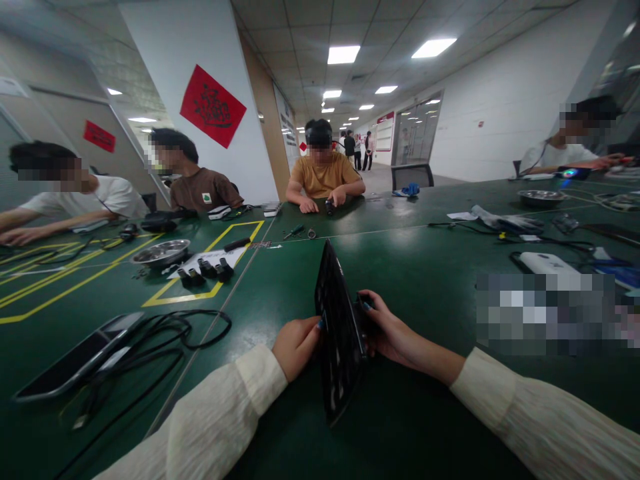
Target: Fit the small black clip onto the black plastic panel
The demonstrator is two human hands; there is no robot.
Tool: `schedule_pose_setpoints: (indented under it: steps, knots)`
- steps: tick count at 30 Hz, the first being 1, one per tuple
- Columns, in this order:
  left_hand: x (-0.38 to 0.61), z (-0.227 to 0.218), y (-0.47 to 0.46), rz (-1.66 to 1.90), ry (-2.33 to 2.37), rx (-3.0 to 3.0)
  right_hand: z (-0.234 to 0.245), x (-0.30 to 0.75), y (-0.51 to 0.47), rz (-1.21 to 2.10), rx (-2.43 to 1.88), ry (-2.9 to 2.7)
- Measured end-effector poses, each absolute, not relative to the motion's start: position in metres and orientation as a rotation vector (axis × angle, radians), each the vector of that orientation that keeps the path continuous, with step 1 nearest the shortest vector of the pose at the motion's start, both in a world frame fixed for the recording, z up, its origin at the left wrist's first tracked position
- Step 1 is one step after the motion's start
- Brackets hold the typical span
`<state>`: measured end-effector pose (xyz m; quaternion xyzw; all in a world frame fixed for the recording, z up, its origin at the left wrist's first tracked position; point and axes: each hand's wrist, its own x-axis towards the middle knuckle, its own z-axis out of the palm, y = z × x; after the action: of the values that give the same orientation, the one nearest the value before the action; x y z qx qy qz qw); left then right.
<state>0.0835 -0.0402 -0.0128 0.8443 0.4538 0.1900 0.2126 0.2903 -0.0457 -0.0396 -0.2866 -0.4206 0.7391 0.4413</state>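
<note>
The panel [339,333] is black, the sleeves [215,413] cream, the table [425,267] green.

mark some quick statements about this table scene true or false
1. The left hand touches the black panel. True.
2. The panel lies flat on the table. False: it is held up on edge, between the left hand and the right hand.
3. A metal bowl stands to the left of the panel. True.
4. The person straight across wears a blue shirt. False: the shirt is mustard yellow.
5. The sleeves of the person handling the panel are cream. True.
</note>
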Motion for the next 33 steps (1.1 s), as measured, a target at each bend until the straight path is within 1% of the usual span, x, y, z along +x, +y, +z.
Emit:
schedule_pose_setpoints:
  steps: [6, 12, 20, 27, 33]
  knots:
    - [0.0818, -0.0146, -0.0393, 0.515, 1.208, 2.39, -0.0401, 0.2906, -0.0457, 1.827, -0.719, -1.04]
    - [0.0833, -0.0149, -0.0403, 0.566, 1.291, 2.298, -0.0375, 0.2903, -0.0459, 1.829, -0.725, -1.033]
    - [0.0835, -0.0116, -0.0416, 0.507, 1.256, 2.397, -0.0343, 0.2898, -0.0467, 1.832, -0.731, -1.033]
    - [0.0856, -0.0093, -0.0435, 0.523, 1.328, 2.328, -0.0343, 0.2894, -0.0473, 1.827, -0.734, -1.03]
    - [0.0847, -0.0114, -0.0423, 0.527, 1.297, 2.371, -0.0328, 0.2899, -0.0479, 1.829, -0.739, -1.026]
